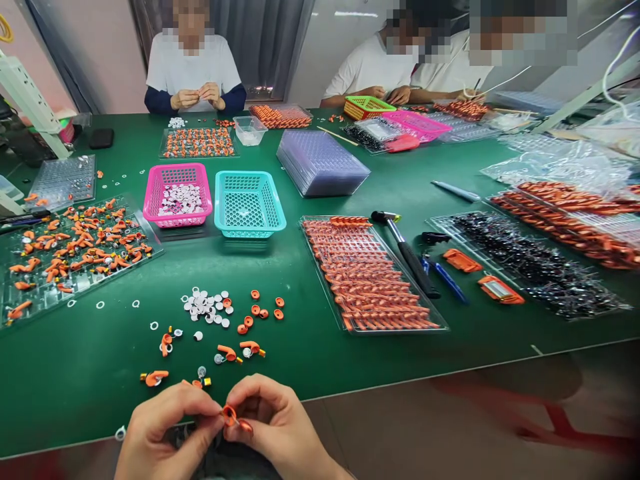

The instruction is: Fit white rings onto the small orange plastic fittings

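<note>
Just over the table's near edge, my left hand and my right hand meet with pinched fingers. Between their fingertips is a small orange plastic part with a round cup-like opening; its lower end lies against my right thumb. Beyond my hands, several curved orange pieces with metal bits are scattered on the green table. A heap of small white discs lies farther in, with loose orange round caps to its right. Fingers partly hide the held part's far side.
A pink basket of white pieces stands beside a turquoise basket. Right of them are stacked clear trays, a tray of orange parts, a hammer and black pin-like parts. Co-workers sit across the table.
</note>
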